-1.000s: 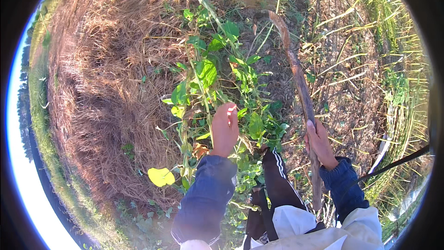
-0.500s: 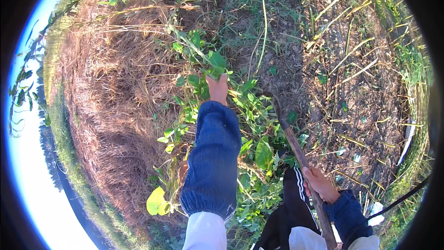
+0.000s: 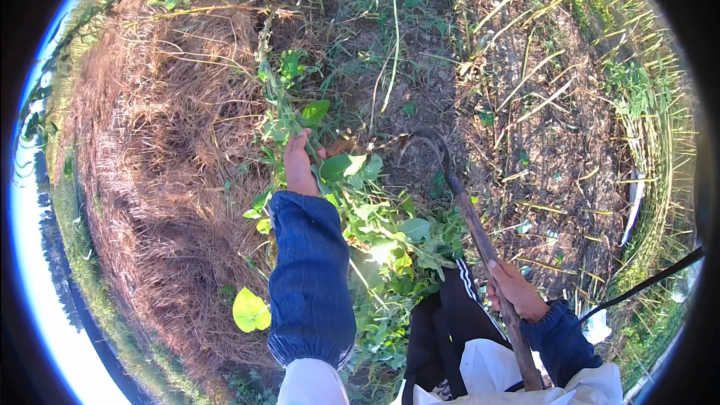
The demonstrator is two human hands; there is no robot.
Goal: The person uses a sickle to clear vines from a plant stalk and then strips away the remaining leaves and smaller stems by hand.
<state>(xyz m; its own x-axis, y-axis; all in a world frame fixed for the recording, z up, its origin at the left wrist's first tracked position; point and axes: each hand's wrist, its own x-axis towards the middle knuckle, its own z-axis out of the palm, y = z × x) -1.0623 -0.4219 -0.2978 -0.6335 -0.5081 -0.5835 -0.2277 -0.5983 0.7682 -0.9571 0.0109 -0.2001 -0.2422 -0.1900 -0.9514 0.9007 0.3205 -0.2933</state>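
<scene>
My left hand, in a blue sleeve, closes around the stems of a leafy green weed. The long stalk reaches up past the fingers. Broad leaves hang beside the wrist, and a mass of loose greenery spreads below toward my legs. My right hand is wrapped round the wooden handle of a sickle. The dark curved blade points away from me and hooks left over the soil, to the right of the left hand and apart from it.
Dry brown straw covers the ground on the left. Dark soil with cut stalks lies to the right. Standing yellow-green stems edge the far right. A black strap crosses at lower right, above my dark trousers.
My left hand has shifted left with the weed stems. The sickle's curved blade now shows more fully, its handle still in my right hand. The whole view has slid a little left.
</scene>
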